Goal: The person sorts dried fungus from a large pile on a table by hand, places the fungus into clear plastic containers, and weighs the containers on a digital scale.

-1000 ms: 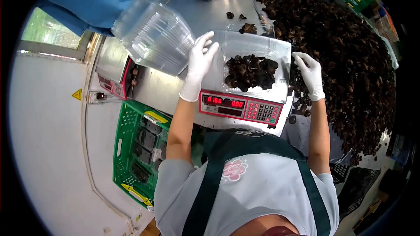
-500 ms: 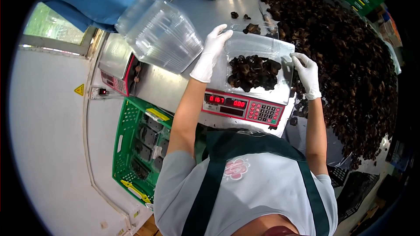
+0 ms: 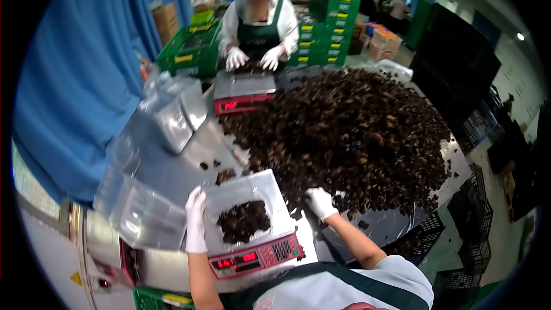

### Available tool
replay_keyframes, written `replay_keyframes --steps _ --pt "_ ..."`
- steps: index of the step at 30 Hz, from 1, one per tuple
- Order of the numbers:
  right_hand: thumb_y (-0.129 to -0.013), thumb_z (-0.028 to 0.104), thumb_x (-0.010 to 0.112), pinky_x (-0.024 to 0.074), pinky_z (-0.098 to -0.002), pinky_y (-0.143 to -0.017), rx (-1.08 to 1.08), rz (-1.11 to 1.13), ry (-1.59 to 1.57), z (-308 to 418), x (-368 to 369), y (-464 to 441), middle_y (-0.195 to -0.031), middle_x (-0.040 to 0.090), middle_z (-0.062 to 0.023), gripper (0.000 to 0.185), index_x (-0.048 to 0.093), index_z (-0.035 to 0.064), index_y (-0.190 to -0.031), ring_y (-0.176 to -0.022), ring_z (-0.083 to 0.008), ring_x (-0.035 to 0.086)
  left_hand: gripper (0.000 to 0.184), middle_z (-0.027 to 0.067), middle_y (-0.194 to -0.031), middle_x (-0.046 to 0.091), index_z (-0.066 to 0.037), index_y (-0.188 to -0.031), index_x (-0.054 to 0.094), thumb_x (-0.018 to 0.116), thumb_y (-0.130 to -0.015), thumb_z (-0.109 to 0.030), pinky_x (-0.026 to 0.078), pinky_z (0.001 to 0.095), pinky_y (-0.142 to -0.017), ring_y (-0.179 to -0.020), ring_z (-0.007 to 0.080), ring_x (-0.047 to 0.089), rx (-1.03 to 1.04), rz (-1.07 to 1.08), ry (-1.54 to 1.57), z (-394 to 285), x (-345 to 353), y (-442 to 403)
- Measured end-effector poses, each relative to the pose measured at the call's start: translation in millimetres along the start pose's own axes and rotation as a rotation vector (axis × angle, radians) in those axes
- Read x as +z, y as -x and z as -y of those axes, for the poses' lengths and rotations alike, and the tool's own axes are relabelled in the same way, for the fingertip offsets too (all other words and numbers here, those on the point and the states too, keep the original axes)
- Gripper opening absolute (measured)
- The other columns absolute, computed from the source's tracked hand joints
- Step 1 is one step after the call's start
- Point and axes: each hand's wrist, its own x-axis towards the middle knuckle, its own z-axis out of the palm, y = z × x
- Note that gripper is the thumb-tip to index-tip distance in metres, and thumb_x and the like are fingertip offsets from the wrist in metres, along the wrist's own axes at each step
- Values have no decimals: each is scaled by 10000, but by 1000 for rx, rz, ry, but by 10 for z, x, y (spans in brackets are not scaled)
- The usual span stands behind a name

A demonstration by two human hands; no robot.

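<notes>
Dark brown fungus pieces [image 3: 244,221] lie in a clear plastic tray on the silver plate of a red scale [image 3: 255,258]. At the tray's left edge is my left hand [image 3: 196,218], gloved in white, its fingers close together; blur hides whether they grip the edge. My right hand [image 3: 321,203], also gloved, is at the near edge of the big heap of dark fungus [image 3: 350,138], right of the scale. Its fingertips are blurred against the pieces. A few loose pieces [image 3: 225,176] lie behind the tray.
Stacked clear trays [image 3: 146,212] stand left of the scale, with more stacks [image 3: 175,109] behind. Across the table a co-worker [image 3: 261,28] has both gloved hands above a second scale [image 3: 244,89]. Green crates [image 3: 338,11] rise behind. Black crates [image 3: 473,206] are at the right.
The view has swung up and now takes in the co-worker and the room. My right hand has moved from the scale's right edge to the heap. My left hand has come down along the tray's left side.
</notes>
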Motion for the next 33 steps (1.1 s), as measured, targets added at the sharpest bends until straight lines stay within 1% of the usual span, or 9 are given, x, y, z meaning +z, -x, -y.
replay_keyframes --steps 1,5,9,12,17,23,24,27,33 --pt "-781 191 620 505 -416 -738 38 6 -19 -9 5 -12 -842 655 -113 122 667 95 -841 -864 -311 616 394 -9 -1068 581 -78 -1282 536 585 -905 -182 418 264 -878 -965 96 539 8 -3 11 -8 5 4" --pt "-781 195 615 504 -411 -731 116 13 -7 -47 40 -16 -826 659 -110 136 683 109 -861 -847 -308 620 393 -2 -1068 581 -63 -1278 535 585 -907 -185 422 252 -856 -949 96 544 38 24 47 -36 -12 16" --pt "-782 221 612 509 -420 -690 -11 -206 -28 -82 43 21 -779 662 -97 149 697 117 -847 -799 -304 616 394 7 -1065 589 -42 -1272 532 579 -903 -174 436 234 -817 -901 90 555 53 17 64 -111 69 77" --pt "-767 191 605 505 -428 -671 67 -47 59 -89 29 6 -769 659 -102 117 692 114 -781 -774 -305 609 395 7 -1063 594 -35 -1266 534 580 -896 -166 437 231 -820 -900 84 560 60 17 71 -119 53 86" --pt "-758 195 608 507 -422 -657 64 -133 -19 -18 -119 -29 -757 653 -122 110 660 98 -762 -760 -323 617 385 32 -1186 580 -39 -1241 562 624 -883 -166 405 258 -907 -1044 102 525 36 20 81 -76 -10 77" --pt "-774 217 614 517 -360 -678 325 -200 -454 101 -454 -156 -769 669 -144 176 621 52 -834 -728 -299 661 409 76 -1244 568 -20 -1259 554 608 -887 -180 364 309 -1009 -1154 165 503 138 -78 -74 -302 54 266" --pt "-798 242 580 515 -408 -679 333 -227 -506 137 -540 -154 -746 656 -173 187 610 63 -847 -719 -352 645 409 76 -1244 568 -20 -1259 554 608 -887 -180 364 309 -1009 -1154 165 503 142 -78 -79 -310 74 257" --pt "-793 208 627 521 -362 -673 353 -291 -410 6 -411 -164 -749 669 -150 180 617 45 -870 -706 -288 668 381 98 -1210 592 10 -1224 578 602 -873 -136 373 311 -1008 -1126 182 521 209 -106 -103 -310 61 346" --pt "-827 161 635 515 -400 -717 278 -417 -401 -172 -131 19 -891 680 -129 174 605 62 -968 -798 -338 649 372 67 -1154 605 5 -1210 591 636 -866 -131 388 283 -970 -1061 152 532 221 -117 -68 -192 -97 428"
